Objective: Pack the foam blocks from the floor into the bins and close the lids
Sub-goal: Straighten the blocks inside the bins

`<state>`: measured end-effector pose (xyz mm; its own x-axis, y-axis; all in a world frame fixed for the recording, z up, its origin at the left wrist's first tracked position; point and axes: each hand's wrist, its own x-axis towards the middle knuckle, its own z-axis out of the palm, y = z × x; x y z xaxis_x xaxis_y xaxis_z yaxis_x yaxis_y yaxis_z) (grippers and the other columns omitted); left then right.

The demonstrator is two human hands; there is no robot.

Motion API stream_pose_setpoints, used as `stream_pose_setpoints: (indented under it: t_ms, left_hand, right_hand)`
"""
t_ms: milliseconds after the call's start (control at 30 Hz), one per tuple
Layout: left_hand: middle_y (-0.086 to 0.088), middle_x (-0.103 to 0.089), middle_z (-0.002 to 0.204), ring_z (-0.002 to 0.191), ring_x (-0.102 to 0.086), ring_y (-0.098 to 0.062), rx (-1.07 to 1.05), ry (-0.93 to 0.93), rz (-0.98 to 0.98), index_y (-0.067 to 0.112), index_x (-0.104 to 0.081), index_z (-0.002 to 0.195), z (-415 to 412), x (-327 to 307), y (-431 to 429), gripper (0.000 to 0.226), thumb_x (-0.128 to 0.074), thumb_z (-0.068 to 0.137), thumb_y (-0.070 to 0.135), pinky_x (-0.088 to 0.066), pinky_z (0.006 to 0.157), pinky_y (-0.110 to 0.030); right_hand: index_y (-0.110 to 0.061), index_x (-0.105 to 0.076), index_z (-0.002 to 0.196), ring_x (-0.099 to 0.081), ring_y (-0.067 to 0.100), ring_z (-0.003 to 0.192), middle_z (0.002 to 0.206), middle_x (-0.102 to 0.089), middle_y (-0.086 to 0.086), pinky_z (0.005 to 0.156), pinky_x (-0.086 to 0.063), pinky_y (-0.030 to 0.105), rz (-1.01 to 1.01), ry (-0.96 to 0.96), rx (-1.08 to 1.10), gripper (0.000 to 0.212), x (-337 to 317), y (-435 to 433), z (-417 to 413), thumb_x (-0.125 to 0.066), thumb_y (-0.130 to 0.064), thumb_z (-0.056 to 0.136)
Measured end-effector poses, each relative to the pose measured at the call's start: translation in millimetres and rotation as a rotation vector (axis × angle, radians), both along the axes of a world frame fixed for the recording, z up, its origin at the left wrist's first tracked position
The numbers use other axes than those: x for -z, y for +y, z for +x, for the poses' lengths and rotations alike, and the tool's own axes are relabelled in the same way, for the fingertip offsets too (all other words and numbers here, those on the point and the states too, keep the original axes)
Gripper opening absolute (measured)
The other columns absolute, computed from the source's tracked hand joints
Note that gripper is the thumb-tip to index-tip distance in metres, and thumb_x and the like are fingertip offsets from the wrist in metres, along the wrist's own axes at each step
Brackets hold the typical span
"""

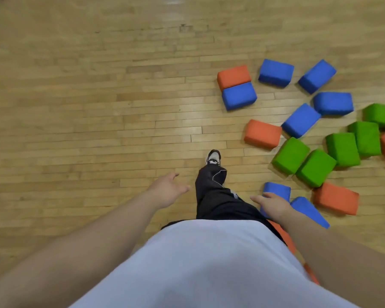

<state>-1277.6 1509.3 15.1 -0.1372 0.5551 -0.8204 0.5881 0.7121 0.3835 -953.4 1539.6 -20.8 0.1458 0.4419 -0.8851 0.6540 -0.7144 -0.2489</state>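
Foam blocks (262, 133) lie scattered on the wood floor (98, 107), all to your right, long axes pointing every way. The far orange block (233, 76) and far blue block (239, 96) touch along their long sides, axes roughly left-right. Green blocks (316, 167) cluster further right. Your left hand (168, 190) is out low, fingers loosely spread, holding nothing. Your right hand (270, 205) is over the near blue block (277, 190), fingers straight; can't tell if they touch.

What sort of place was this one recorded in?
Probably a gym or indoor play hall: a wide varnished wood-strip floor and soft blue foam blocks, green foam blocks and orange foam blocks scattered across it.
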Motion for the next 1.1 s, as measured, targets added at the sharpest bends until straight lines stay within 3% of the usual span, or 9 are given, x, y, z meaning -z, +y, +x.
stream_pose_setpoints:
  t_ms: [67, 133, 233, 433, 567, 667, 800, 933, 1100]
  left_hand:
    - [-0.003, -0.044, 0.152, 0.117, -0.06, -0.025, -0.058, -0.003, -0.025, 0.028, -0.037, 0.155, -16, 4, 43, 0.075, -0.066, 0.091, 0.053, -0.05, 0.087, -0.033]
    - [-0.004, -0.043, 0.154, 0.122, -0.055, -0.024, -0.095, 0.019, -0.07, 0.028, -0.037, 0.155, -35, 5, 81, 0.075, -0.066, 0.091, 0.054, -0.047, 0.091, -0.032]
    - [-0.005, -0.045, 0.153, 0.131, -0.051, -0.027, -0.163, 0.037, -0.102, 0.027, -0.039, 0.154, -61, 4, 136, 0.073, -0.065, 0.091, 0.055, -0.043, 0.1, -0.034]
    - [-0.008, -0.06, 0.134, 0.112, -0.06, -0.024, -0.317, 0.048, -0.128, 0.025, -0.043, 0.151, -113, -6, 257, 0.07, -0.065, 0.09, 0.053, -0.047, 0.086, -0.034]
    - [-0.01, -0.053, 0.146, 0.13, -0.051, -0.03, -0.259, 0.051, -0.18, 0.022, -0.043, 0.151, -146, 6, 354, 0.07, -0.065, 0.091, 0.051, -0.039, 0.097, -0.034]
    - [-0.011, -0.061, 0.137, 0.119, -0.058, -0.029, -0.2, 0.039, -0.211, 0.022, -0.047, 0.148, -166, 21, 438, 0.075, -0.068, 0.085, 0.056, -0.045, 0.097, -0.034]
    - [-0.008, -0.062, 0.136, 0.117, -0.06, -0.027, -0.106, 0.062, -0.261, 0.018, -0.054, 0.142, -189, 43, 561, 0.076, -0.065, 0.079, 0.06, -0.045, 0.103, -0.036]
    - [-0.01, -0.058, 0.138, 0.119, -0.055, -0.029, 0.161, 0.091, -0.263, 0.019, -0.04, 0.152, -173, 55, 671, 0.07, -0.063, 0.093, 0.05, -0.039, 0.092, -0.032]
    - [-0.009, -0.062, 0.126, 0.094, -0.054, -0.018, 0.373, 0.0, -0.209, 0.019, -0.038, 0.153, -103, 95, 779, 0.07, -0.063, 0.094, 0.046, -0.041, 0.08, -0.032]
  right_hand:
    - [-0.014, -0.051, 0.146, -0.047, 0.027, 0.136, 0.152, -0.048, 0.005, 0.103, -0.038, 0.034, -0.032, 0.009, 0.008, 0.069, 8, 50, -13, -0.065, -0.051, 0.09]
    - [-0.017, -0.057, 0.139, -0.053, 0.026, 0.129, 0.147, -0.054, 0.006, 0.104, -0.041, 0.035, -0.059, -0.002, -0.013, 0.064, 9, 105, -24, -0.066, -0.054, 0.088]
    - [-0.018, -0.041, 0.154, -0.044, 0.03, 0.139, 0.155, -0.044, 0.008, 0.114, -0.035, 0.041, -0.054, 0.027, -0.005, 0.08, 0, 187, -48, -0.069, -0.053, 0.087]
    - [-0.022, -0.039, 0.154, -0.045, 0.031, 0.137, 0.152, -0.047, 0.008, 0.11, -0.038, 0.041, 0.102, 0.083, -0.076, 0.081, -22, 361, -112, -0.071, -0.054, 0.087]
    - [-0.022, -0.037, 0.155, -0.044, 0.03, 0.139, 0.154, -0.046, 0.007, 0.112, -0.038, 0.041, 0.165, 0.091, -0.048, 0.083, -16, 457, -144, -0.071, -0.054, 0.086]
    - [-0.021, -0.037, 0.156, -0.04, 0.028, 0.142, 0.158, -0.042, 0.005, 0.112, -0.035, 0.039, 0.159, 0.086, 0.019, 0.083, -2, 514, -158, -0.071, -0.051, 0.086]
    - [-0.019, -0.037, 0.155, -0.043, 0.03, 0.14, 0.156, -0.044, 0.008, 0.111, -0.038, 0.041, 0.073, 0.036, 0.161, 0.081, 15, 560, -157, -0.071, -0.047, 0.088]
    - [-0.021, -0.037, 0.155, -0.044, 0.032, 0.138, 0.155, -0.044, 0.009, 0.112, -0.036, 0.041, -0.029, -0.026, 0.291, 0.08, 26, 580, -144, -0.071, -0.049, 0.088]
    - [-0.018, -0.036, 0.156, -0.043, 0.03, 0.14, 0.157, -0.042, 0.009, 0.114, -0.036, 0.04, -0.107, -0.055, 0.461, 0.085, 52, 596, -129, -0.074, -0.048, 0.086]
